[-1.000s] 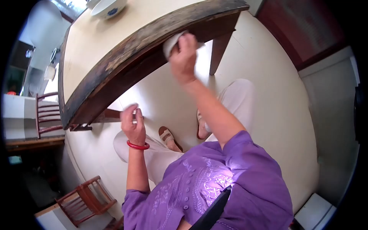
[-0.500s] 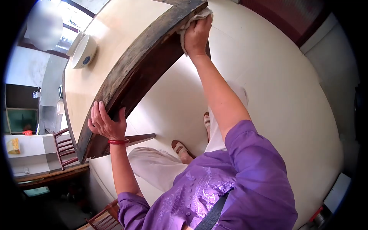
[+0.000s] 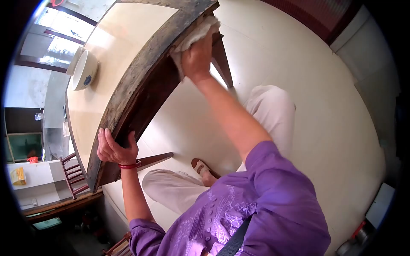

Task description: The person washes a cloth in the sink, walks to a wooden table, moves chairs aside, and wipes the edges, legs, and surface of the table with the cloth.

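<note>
A light cloth (image 3: 181,48) lies against the dark side face of the wooden table (image 3: 141,79), near its far right corner. My right hand (image 3: 198,59) presses on the cloth and grips it, with some of it bunched above the fingers. At the table's near left end, my left hand (image 3: 116,147) holds the worn edge, fingers on top and thumb underneath. A red bracelet (image 3: 129,165) circles the left wrist. What the thumb touches under the edge is in shadow.
White bowls (image 3: 85,70) with a blue mark stand on the tabletop's far side. A wooden chair (image 3: 73,177) is beyond the left end, another (image 3: 121,246) at the bottom. One table leg (image 3: 156,160) slants over the floor near my knee.
My left hand has gone from the air onto the table edge. My right hand moved with the cloth to the table's corner, then slid back a little along the side. The view has turned.
</note>
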A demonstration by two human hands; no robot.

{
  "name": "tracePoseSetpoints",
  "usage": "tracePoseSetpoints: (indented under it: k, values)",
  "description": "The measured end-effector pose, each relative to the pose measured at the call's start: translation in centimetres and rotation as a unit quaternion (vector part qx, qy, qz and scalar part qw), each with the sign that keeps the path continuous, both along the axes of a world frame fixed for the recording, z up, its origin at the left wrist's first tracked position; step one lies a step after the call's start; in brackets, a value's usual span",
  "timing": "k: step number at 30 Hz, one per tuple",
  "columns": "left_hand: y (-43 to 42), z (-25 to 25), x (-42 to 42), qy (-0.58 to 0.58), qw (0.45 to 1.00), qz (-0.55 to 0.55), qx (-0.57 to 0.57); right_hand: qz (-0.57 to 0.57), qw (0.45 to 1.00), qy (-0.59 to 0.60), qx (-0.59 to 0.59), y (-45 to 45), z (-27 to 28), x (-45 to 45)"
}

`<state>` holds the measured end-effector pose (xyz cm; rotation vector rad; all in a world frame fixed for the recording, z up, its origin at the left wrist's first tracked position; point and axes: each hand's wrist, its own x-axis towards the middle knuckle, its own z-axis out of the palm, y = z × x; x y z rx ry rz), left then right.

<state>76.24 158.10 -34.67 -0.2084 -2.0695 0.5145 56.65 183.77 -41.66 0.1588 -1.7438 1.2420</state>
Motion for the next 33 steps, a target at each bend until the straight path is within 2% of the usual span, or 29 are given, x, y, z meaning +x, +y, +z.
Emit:
tracePoseSetpoints:
  k: [5, 6, 7, 9, 12, 13, 15, 16, 17, 19, 21, 24, 25, 26, 28, 29, 31, 33]
  values:
    - [0.0, 0.2, -0.2, -0.001, 1.0, -0.014, 0.004, -0.073, 0.996, 0.055, 0.003, 1.6, -0.5, -1.1]
    - [-0.2, 0.1, -0.1, -0.006, 1.0, -0.003, 0.002, -0.181, 0.938, -0.099, 0.279, 2.8, -3.1, -2.2]
    - [-0.4, 0.0, -0.1, -0.003, 1.0, -0.004, 0.003, -0.084, 0.994, -0.068, 0.027, 3.3, -1.6, -2.2]
    - [-0.4, -0.1, -0.3, 0.003, 1.0, -0.011, 0.006, -0.054, 0.994, -0.059, -0.076, 3.4, -1.9, -2.1]
    - [-0.4, -0.1, -0.3, 0.001, 1.0, -0.014, 0.015, -0.022, 0.989, -0.054, -0.137, 1.1, -3.0, -0.7]
    - [-0.4, -0.1, -0.3, 0.001, 1.0, -0.013, 0.017, -0.037, 0.997, -0.072, 0.002, 0.6, -4.3, 0.7]
    - [-0.3, -0.1, -0.3, 0.002, 1.0, -0.008, 0.02, 0.042, 0.983, -0.147, -0.105, -3.3, -6.1, 4.6]
    - [-0.4, -0.1, -0.3, 0.003, 1.0, -0.009, 0.021, 0.125, 0.948, -0.219, -0.195, -5.5, -5.7, 7.1]
    - [-0.4, -0.2, -0.3, 0.003, 1.0, -0.01, 0.022, 0.092, 0.968, -0.188, -0.14, -8.4, -8.9, 8.0]
    - [-0.6, -0.3, -0.2, 0.001, 1.0, -0.011, 0.019, 0.171, 0.962, -0.151, -0.149, -11.2, -8.4, 12.6]
    - [-0.4, -0.3, -0.4, 0.003, 1.0, -0.013, 0.02, 0.104, 0.992, -0.064, 0.032, -11.3, -8.7, 12.6]
    - [-0.5, -0.2, -0.3, 0.003, 1.0, -0.014, 0.019, 0.088, 0.968, -0.139, 0.192, -7.9, -8.8, 12.1]
    - [-0.4, -0.1, -0.3, 0.004, 1.0, -0.012, 0.017, 0.103, 0.96, -0.211, 0.15, -6.4, -6.8, 11.4]
    - [-0.4, -0.2, -0.3, 0.003, 1.0, -0.009, 0.015, 0.042, 0.982, -0.186, 0.016, -5.8, -7.4, 9.2]
    - [-0.5, -0.2, -0.1, 0.002, 1.0, -0.009, 0.014, 0.064, 0.97, -0.208, -0.104, -1.7, -7.1, 4.4]
    - [-0.4, -0.2, -0.3, 0.004, 1.0, -0.01, 0.014, 0.007, 0.98, -0.194, -0.043, 0.5, -3.8, 4.0]
    - [-0.4, -0.2, -0.4, 0.006, 1.0, -0.015, 0.016, -0.02, 0.986, -0.152, 0.062, 1.2, -4.1, 3.2]
    - [-0.4, -0.1, -0.3, 0.006, 1.0, -0.013, 0.016, -0.003, 0.985, -0.17, -0.031, -1.2, -6.3, 4.3]
